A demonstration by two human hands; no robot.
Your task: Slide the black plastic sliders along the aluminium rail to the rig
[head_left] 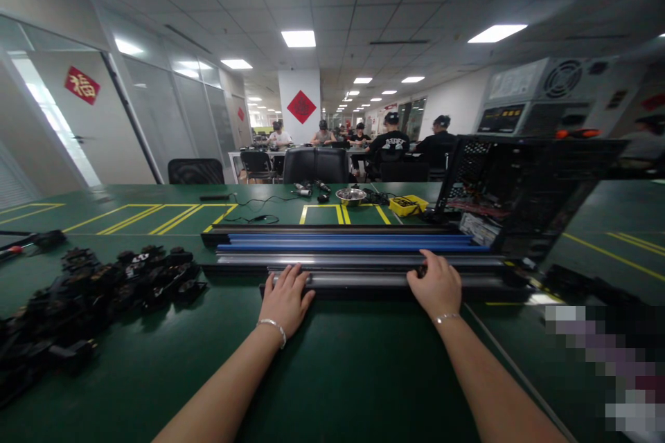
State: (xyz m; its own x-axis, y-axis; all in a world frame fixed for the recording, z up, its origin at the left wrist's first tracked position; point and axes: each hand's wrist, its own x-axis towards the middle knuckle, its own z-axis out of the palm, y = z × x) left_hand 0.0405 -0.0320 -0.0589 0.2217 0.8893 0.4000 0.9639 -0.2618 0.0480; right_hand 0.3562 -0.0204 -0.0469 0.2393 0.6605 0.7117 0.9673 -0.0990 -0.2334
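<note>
Several long straight rails lie side by side on a green table (364, 367). The nearest is a grey and black rail (358, 280). My left hand (285, 299) rests on its left end, fingers stretched over the top and thumb apart. At the right part of the same rail, my right hand (437, 285) has its fingers bent, with thumb and forefinger around a small dark spot that I cannot make out. Behind are a silver-topped rail (332, 260) and blue strips (343, 242) in a black tray-like length.
A heap of black parts (129, 284) lies at the left. An open computer case (524, 201) with a power supply (540, 83) on top stands at the right. Farther back are a metal bowl (351, 196), a yellow basket (408, 205) and cables. People sit at distant tables.
</note>
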